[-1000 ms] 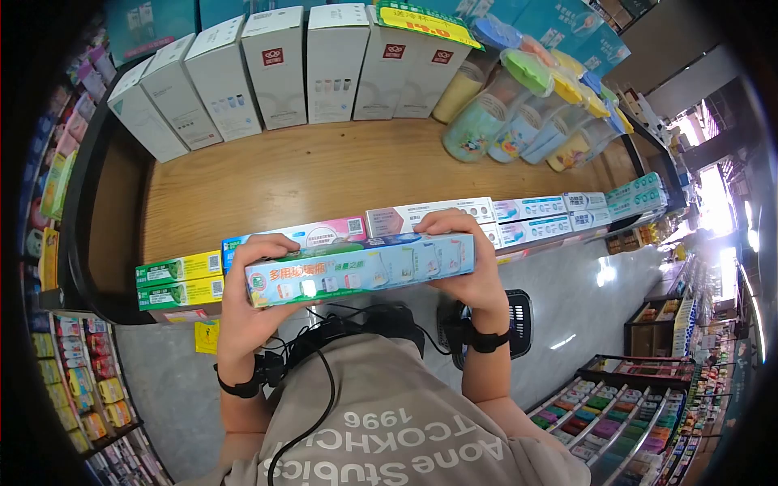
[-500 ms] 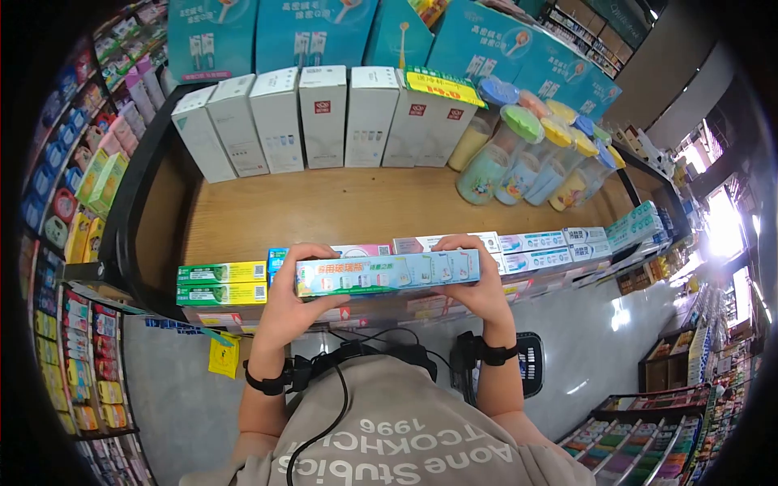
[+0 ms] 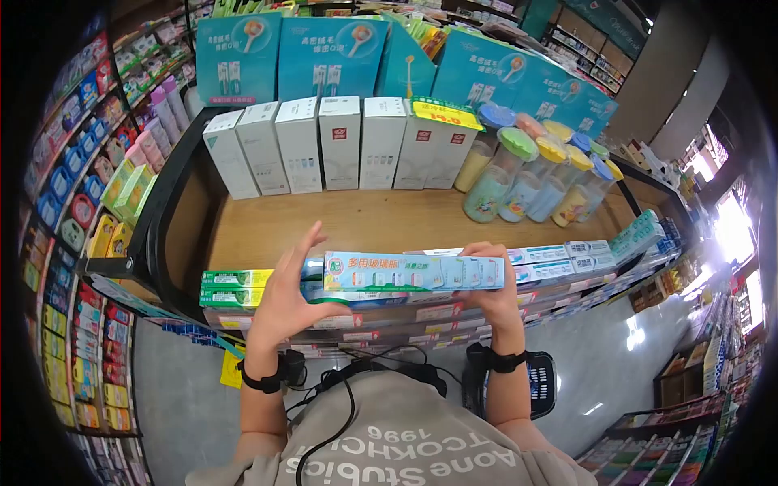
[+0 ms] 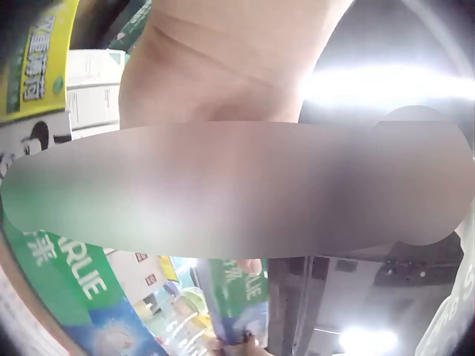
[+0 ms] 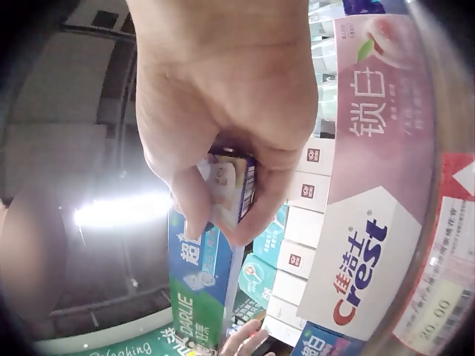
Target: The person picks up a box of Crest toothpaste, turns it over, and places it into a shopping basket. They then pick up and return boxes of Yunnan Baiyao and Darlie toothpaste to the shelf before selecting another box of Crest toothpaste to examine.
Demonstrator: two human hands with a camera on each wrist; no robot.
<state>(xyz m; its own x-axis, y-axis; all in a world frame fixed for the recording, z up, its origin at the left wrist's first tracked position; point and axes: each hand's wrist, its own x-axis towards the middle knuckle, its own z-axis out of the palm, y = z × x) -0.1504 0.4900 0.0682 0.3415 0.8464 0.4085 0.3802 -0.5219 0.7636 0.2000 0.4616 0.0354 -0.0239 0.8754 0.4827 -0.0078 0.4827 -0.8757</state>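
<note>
A long Darlie toothpaste box [image 3: 413, 271] is held level in front of the shelf's front row, its light-blue printed side facing up toward the head camera. My right hand [image 3: 494, 298] grips its right end; in the right wrist view, thumb and fingers pinch the end of the toothpaste box [image 5: 204, 274]. At the box's other end, my left hand [image 3: 282, 301] is spread, fingers straight and pointing away, thumb stretched along below the near edge. A smeared band covers most of the left hand in the left wrist view, where the toothpaste box [image 4: 236, 293] shows below.
Green-and-yellow toothpaste boxes [image 3: 235, 288] and other toothpaste boxes [image 3: 551, 255] line the shelf's front edge. On the wooden shelf [image 3: 324, 219] stand white cartons [image 3: 340, 146] and lidded plastic cups [image 3: 486, 190]. A black basket [image 3: 541, 385] is on the floor at right.
My left hand's curled fingers have straightened and come off the box's left end. The right hand keeps its grip. The head view has shifted, showing more of the shelf's back.
</note>
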